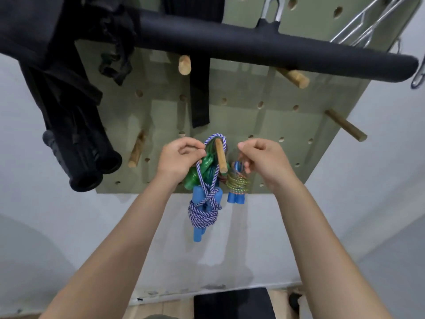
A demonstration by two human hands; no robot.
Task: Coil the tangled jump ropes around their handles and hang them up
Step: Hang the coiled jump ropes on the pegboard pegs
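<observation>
Three rope bundles: all gathered at one wooden peg (220,156) low on the green pegboard (264,116).
Purple-and-white rope (203,211): coiled around blue handles (199,233); its loop passes over the peg and the bundle hangs straight below, under the left hand.
Green rope (195,176): glossy bundle pressed between the left hand and the peg, partly hidden behind the purple-and-white strands.
Yellow speckled rope (238,183): wound tight around a second pair of blue handles (234,199); hangs just right of the peg, below the right hand's fingers.
Left hand (181,158): grip curled, thumb and fingers pinching the purple-and-white strand just left of the peg, where the loop comes down.
Right hand (264,161): fingers curled at the top of the yellow speckled bundle; grip appears to pinch it, though the contact point is hidden by the fingers.
Other pegs: several bare wooden dowels, one at left (136,149), one at right (346,125).
Black padded bar (264,51): crosses the top of the view, above the board.
Black strap (199,93): hangs down the board, above the peg.
Black foam grips (92,166): hang at the left edge of the board.
</observation>
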